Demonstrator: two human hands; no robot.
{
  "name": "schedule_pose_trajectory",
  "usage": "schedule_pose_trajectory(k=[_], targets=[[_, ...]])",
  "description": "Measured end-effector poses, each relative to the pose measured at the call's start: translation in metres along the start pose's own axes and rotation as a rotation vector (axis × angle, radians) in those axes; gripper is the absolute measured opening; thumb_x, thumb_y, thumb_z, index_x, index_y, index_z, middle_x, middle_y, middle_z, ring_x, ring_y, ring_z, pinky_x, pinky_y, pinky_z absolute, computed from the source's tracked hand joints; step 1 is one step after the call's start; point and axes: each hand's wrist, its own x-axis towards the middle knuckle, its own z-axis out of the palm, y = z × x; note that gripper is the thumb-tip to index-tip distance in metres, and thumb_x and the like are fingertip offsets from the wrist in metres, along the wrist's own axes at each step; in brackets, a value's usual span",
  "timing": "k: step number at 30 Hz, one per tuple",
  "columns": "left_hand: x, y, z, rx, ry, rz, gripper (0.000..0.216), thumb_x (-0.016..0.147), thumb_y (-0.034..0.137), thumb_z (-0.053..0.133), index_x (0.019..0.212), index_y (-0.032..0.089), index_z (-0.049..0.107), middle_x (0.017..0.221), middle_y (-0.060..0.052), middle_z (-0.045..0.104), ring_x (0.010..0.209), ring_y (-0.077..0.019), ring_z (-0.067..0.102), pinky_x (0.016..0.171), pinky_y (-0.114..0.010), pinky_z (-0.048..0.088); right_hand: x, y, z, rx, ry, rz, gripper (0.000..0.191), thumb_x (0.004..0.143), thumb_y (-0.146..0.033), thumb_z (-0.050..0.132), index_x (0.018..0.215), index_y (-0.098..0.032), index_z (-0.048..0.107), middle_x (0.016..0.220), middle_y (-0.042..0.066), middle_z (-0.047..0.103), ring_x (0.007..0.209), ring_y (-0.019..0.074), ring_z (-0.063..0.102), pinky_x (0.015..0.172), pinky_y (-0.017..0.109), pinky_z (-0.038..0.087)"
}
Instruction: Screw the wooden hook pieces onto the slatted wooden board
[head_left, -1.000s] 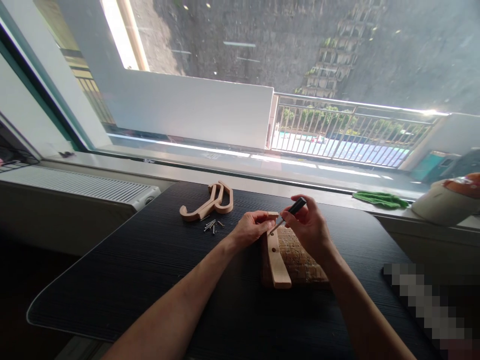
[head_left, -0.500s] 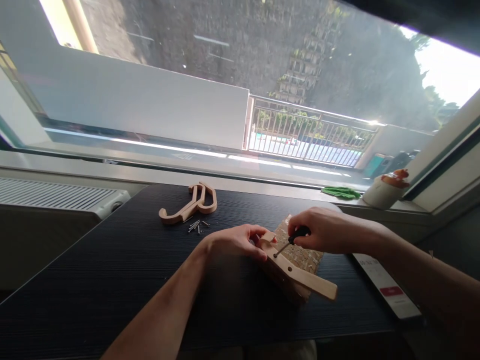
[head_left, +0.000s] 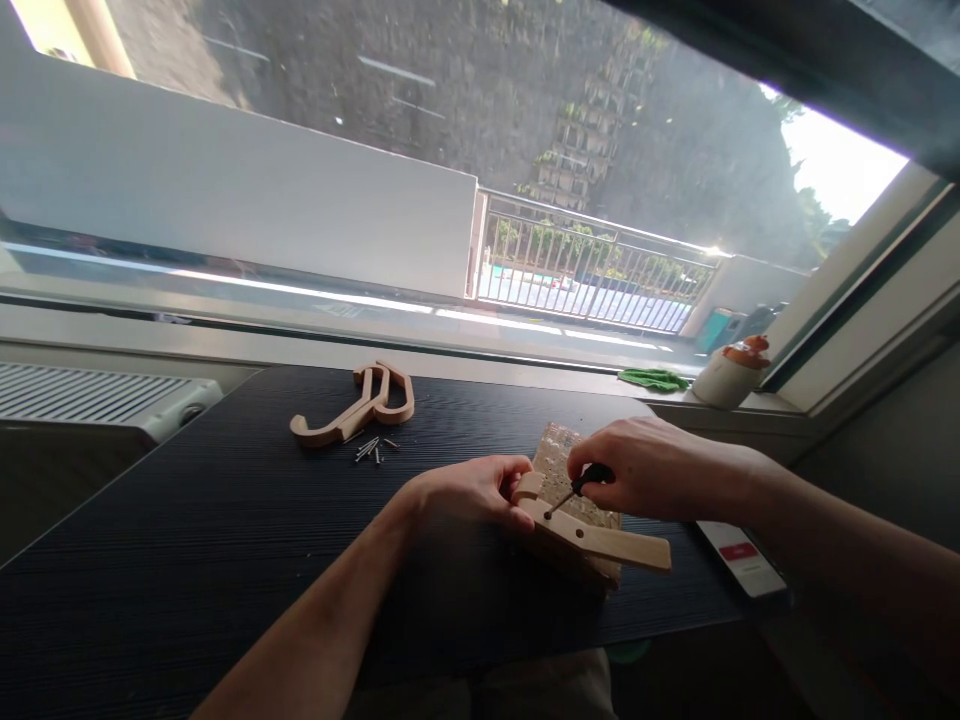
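A curved wooden piece (head_left: 600,541) lies on a woven block (head_left: 561,455) on the black table (head_left: 225,530). My left hand (head_left: 465,492) is closed on the hooked end of that wooden piece. My right hand (head_left: 645,468) grips a small black-handled screwdriver (head_left: 576,487), whose tip rests on the wood near a hole. Two more curved wooden pieces (head_left: 352,408) lie further back on the left, with several loose screws (head_left: 370,449) beside them.
A phone (head_left: 739,560) with a lit screen lies at the table's right edge. On the window sill behind sit a green cloth (head_left: 654,379) and a white pot (head_left: 726,374). A radiator (head_left: 90,398) stands at the left.
The view has swung to the right and the wooden piece with its block has turned, its long end now pointing right. Both hands kept their hold; the screwdriver stays on the wood.
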Motion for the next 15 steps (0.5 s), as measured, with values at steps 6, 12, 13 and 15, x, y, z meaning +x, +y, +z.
schedule_pose_trajectory(k=[6,12,13,15], targets=[[0.0015,-0.0004,0.002,-0.04,-0.007,0.02,0.048,0.056,0.033,0.073,0.093,0.018,0.047,0.073,0.005,0.046,0.065,-0.0084,0.045,0.055,-0.018,0.035,0.0001,-0.0059,-0.0026,0.005,-0.011,-0.019,0.019,0.077,-0.027,0.046,0.084,-0.025,0.063,0.075,0.0,0.063,0.066,0.0134,0.052,0.058,0.025,0.026],[0.0026,0.0014,0.0039,-0.037,-0.024,0.038,0.04,0.058,0.036,0.072,0.082,0.017,0.047,0.07,0.005,0.043,0.063,-0.0078,0.042,0.055,-0.018,0.034,0.0009,-0.0061,0.0007,-0.052,0.01,-0.025,0.019,0.075,-0.025,0.048,0.088,-0.025,0.061,0.081,0.0,0.063,0.069,0.0138,0.053,0.057,0.024,0.026],[0.0028,0.0016,0.0041,-0.032,-0.02,0.037,0.04,0.057,0.036,0.072,0.082,0.017,0.047,0.07,0.005,0.043,0.063,-0.0078,0.042,0.055,-0.018,0.034,0.0012,-0.0061,0.0012,-0.06,0.015,-0.027,0.018,0.075,-0.024,0.048,0.089,-0.025,0.061,0.081,0.0,0.063,0.069,0.0139,0.053,0.057,0.024,0.026],[0.0033,0.0017,0.0044,-0.032,-0.018,0.036,0.041,0.057,0.036,0.072,0.082,0.017,0.046,0.07,0.005,0.043,0.063,-0.0079,0.042,0.055,-0.018,0.034,0.0018,-0.0077,0.0007,-0.076,0.019,-0.031,0.017,0.076,-0.024,0.049,0.087,-0.024,0.061,0.08,0.0,0.063,0.069,0.0142,0.053,0.056,0.024,0.026]])
